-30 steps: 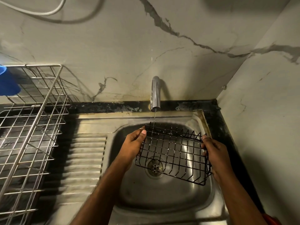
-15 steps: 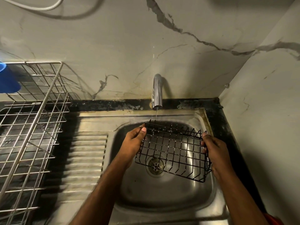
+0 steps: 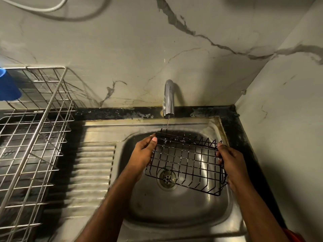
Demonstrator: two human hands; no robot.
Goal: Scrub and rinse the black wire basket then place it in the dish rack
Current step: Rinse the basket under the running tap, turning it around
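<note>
Black wire basket (image 3: 187, 160), a shallow rectangular grid of thin dark wires with a row of short upright prongs along its far edge, is held tilted above the bowl of the steel sink (image 3: 176, 213), its far edge raised toward the tap and its near right corner lowest. At far left a blue cup (image 3: 7, 87) sits at the top of the silver dish rack (image 3: 33, 137), whose open wire frame stands on the counter well apart from the basket. Between rack and bowl lies the ribbed drainboard (image 3: 92, 172), bare. The left hand (image 3: 142, 157) clasps the basket's left side, thumb on the top rim. A thin stream of water falls from the chrome faucet (image 3: 169, 99) onto the basket's far left corner, and the drain (image 3: 167, 179) shows through the wires. The right hand (image 3: 230, 165) grips the basket's right side, close to the sink's right rim and the marble wall (image 3: 286, 119) beyond
</note>
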